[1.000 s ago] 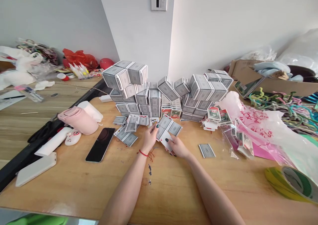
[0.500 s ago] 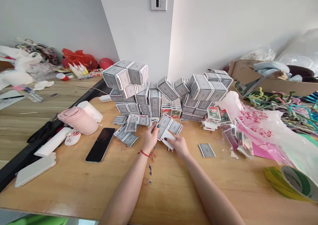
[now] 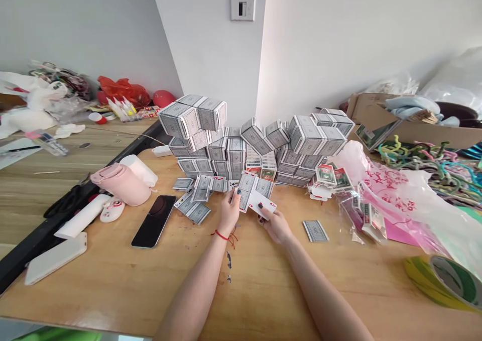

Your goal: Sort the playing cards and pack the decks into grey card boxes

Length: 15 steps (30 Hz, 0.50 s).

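Observation:
Near the middle of the table, my left hand (image 3: 229, 211) is closed on the edge of some patterned-back playing cards (image 3: 247, 189). My right hand (image 3: 276, 225) pinches a face-up playing card (image 3: 262, 205) with red marks, thumb on top. That card overlaps the lower right of the cards in my left hand. Another patterned card (image 3: 264, 188) shows behind them; whether it is held cannot be made out. Behind my hands rise cubes folded from cards (image 3: 235, 155), stacked in blocks. Loose cards (image 3: 194, 208) lie left of my left hand, and a small card piece (image 3: 315, 231) lies to the right.
A black phone (image 3: 153, 220), a pink bottle (image 3: 122, 184) and a white power bank (image 3: 56, 258) lie at the left. Card boxes (image 3: 326, 175), plastic bags (image 3: 395, 180) and a tape roll (image 3: 444, 280) are on the right. A cardboard box (image 3: 422, 130) stands behind.
The face-up card in my right hand has turned and shifted slightly right, showing more of its face. My left hand stays on its cards. The view has shifted slightly.

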Available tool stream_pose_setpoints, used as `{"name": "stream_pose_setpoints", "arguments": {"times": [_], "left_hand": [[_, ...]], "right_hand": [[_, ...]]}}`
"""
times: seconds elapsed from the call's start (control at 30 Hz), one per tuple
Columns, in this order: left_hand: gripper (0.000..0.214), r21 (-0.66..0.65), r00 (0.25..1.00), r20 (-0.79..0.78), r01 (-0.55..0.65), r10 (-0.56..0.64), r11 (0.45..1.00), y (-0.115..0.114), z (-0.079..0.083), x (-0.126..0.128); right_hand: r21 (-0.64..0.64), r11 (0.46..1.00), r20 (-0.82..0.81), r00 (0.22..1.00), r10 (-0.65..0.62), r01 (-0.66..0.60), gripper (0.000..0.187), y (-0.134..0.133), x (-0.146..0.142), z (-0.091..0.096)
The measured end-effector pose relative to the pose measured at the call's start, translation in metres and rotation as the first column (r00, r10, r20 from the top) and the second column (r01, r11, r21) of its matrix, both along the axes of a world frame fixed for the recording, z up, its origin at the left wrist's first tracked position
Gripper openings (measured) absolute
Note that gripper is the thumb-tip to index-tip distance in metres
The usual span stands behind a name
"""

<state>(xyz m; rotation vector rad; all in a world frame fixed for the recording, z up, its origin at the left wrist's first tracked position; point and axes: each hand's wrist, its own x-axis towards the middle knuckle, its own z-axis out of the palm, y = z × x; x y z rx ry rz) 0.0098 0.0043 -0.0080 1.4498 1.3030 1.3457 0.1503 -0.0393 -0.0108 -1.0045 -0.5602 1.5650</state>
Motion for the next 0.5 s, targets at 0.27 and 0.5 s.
{"name": "stream_pose_setpoints", "arguments": {"times": [0.27,0.5], "left_hand": [[0.029,0.032,1.0,0.019,0.011,-0.012,0.999,0.0002,-0.0014,0.0009],[0.029,0.005,1.0,0.021,0.012,-0.012,1.0,-0.0008,-0.002,-0.0011]], "right_hand": [[0.078,0.986,0.403,0.909,0.105,-0.149,0.038,-0.0034,-0.004,-0.0054],[0.037,0.968,0.475,0.857,0.2,-0.247,0.039,-0.0037,-0.0016,-0.0022]]}}
